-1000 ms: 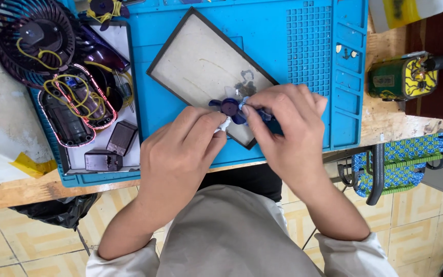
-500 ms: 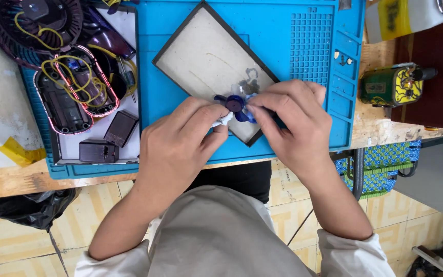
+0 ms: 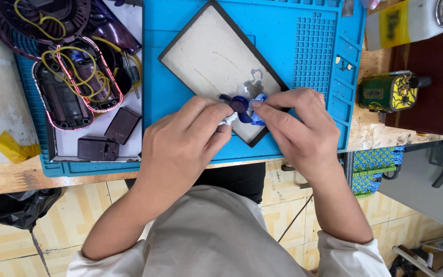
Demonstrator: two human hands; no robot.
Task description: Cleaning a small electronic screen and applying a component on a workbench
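Observation:
A small dark blue fan propeller [image 3: 239, 105] is held between both hands over a flat black-framed grey tray [image 3: 208, 56] lying on a blue work mat [image 3: 303, 46]. My left hand [image 3: 180, 149] pinches a small white wad [image 3: 227, 121] against the propeller's left side. My right hand [image 3: 298, 131] grips the propeller's right blades with thumb and forefinger. Most of the blades are hidden by my fingers.
At the left, a white tray [image 3: 103, 149] holds an opened fan housing with yellow wires [image 3: 75, 84], a dark fan grille [image 3: 37, 20] and two dark blocks [image 3: 108, 136]. A green and yellow device [image 3: 388, 92] sits at the right on the wooden bench.
The view has shifted, so the mat and parts sit slightly differently in frame. Both hands stay on the propeller; my right fingers have shifted a little along its blades.

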